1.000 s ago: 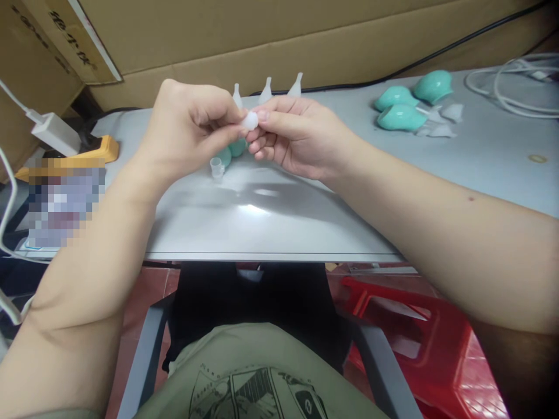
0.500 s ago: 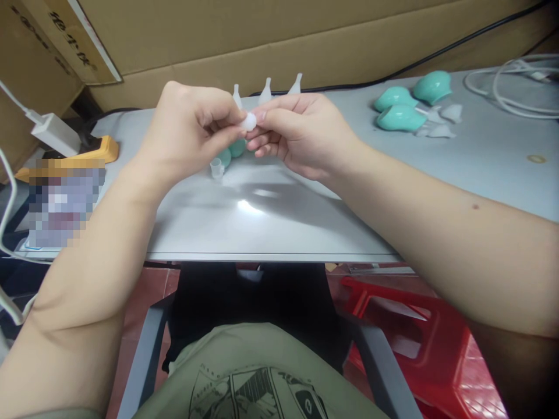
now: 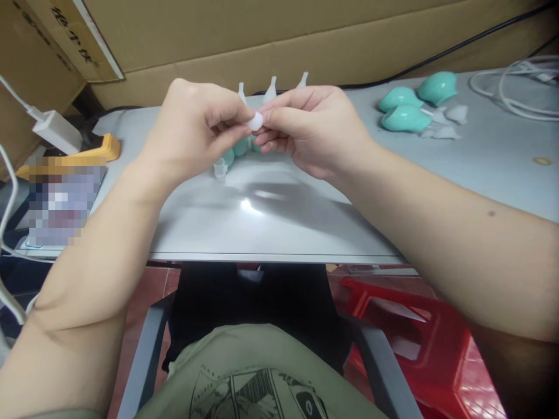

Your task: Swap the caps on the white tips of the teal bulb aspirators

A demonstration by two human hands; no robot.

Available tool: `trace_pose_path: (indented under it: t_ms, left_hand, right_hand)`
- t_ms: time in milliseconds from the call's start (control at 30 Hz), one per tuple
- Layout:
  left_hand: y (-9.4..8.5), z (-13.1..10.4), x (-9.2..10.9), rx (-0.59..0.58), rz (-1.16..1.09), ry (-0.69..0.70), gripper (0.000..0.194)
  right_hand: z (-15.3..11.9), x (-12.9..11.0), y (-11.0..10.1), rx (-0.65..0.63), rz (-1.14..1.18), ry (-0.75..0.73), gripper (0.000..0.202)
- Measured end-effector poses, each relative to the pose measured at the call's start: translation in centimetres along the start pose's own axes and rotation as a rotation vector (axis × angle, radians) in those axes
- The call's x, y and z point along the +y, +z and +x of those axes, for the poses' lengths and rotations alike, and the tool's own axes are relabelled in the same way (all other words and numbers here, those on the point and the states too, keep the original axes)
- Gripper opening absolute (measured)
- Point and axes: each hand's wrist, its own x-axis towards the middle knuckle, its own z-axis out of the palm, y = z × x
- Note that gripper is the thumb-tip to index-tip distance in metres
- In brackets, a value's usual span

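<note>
Starting at the left of the frame, a white charger (image 3: 56, 131) and a yellow tool (image 3: 94, 152) lie on the grey counter (image 3: 262, 221). Just above centre, the left hand (image 3: 192, 131) and right hand (image 3: 314, 131) meet, their fingers pinched closed from both sides on one small white cap (image 3: 255, 121), raised above the counter, seemingly for close handling. Below it sit a clear cup (image 3: 219, 169) and teal bulbs (image 3: 238, 148); behind stand three white nozzles (image 3: 271, 90). More teal bulbs (image 3: 406, 110) lie upper right.
</note>
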Motion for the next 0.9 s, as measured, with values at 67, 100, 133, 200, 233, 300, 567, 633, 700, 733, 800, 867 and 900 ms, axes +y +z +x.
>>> trace_pose_path:
  t_ms: [67,100,133,200,233,300,567,633,700,733,800,867,900]
  left_hand:
    - [0.2,0.0,-0.4,-0.008,0.004,0.017,0.022]
    - [0.3,0.0,-0.6,-0.016,0.01,0.034,0.024]
    - [0.3,0.1,-0.7,-0.013,0.02,0.054,0.027]
    - [0.1,0.1,-0.7,0.0,0.041,0.086,0.03]
    - [-0.2,0.2,-0.5,0.028,0.044,0.101,0.028]
    - [-1.3,0.3,0.1,-0.057,0.01,0.106,0.016]
    - [-4.4,-0.3,1.1,-0.442,0.014,-0.099,0.006]
    - [-4.3,-0.5,0.9,-0.575,0.077,-0.167,0.004]
    - [-4.1,-0.3,0.9,-0.712,0.146,-0.263,0.01]
    - [-4.1,-0.1,0.9,-0.768,0.175,-0.319,0.012]
    - [-3.9,0.3,0.8,-0.841,0.214,-0.41,0.014]
    - [-3.6,0.6,0.6,-0.867,0.238,-0.443,0.013]
    - [-3.5,0.6,0.4,-0.871,0.251,-0.45,0.013]
  right_hand:
    - [0.0,0.1,-0.1,0.006,-0.002,-0.015,0.027]
    - [0.0,0.1,-0.2,0.01,-0.009,-0.029,0.026]
    - [0.0,0.1,-0.3,0.009,-0.025,-0.045,0.025]
    - [-0.1,0.1,-0.4,-0.001,-0.1,-0.093,0.025]
    - [-0.2,0.0,-0.5,-0.006,-0.149,-0.118,0.026]
    - [-0.3,-0.1,-0.7,-0.013,-0.234,-0.157,0.028]
    - [-1.5,0.3,-1.0,-0.363,-0.631,-0.192,0.011]
    - [-1.6,0.7,-1.0,-0.454,-0.731,-0.239,0.012]
    - [-1.6,1.0,-1.0,-0.52,-0.813,-0.302,0.016]
    - [-1.5,1.2,-0.9,-0.543,-0.848,-0.328,0.017]
    - [-1.5,1.5,-0.7,-0.57,-0.908,-0.363,0.019]
    - [-1.4,1.6,-0.4,-0.579,-0.957,-0.377,0.021]
    - [-1.4,1.6,-0.3,-0.582,-0.979,-0.377,0.022]
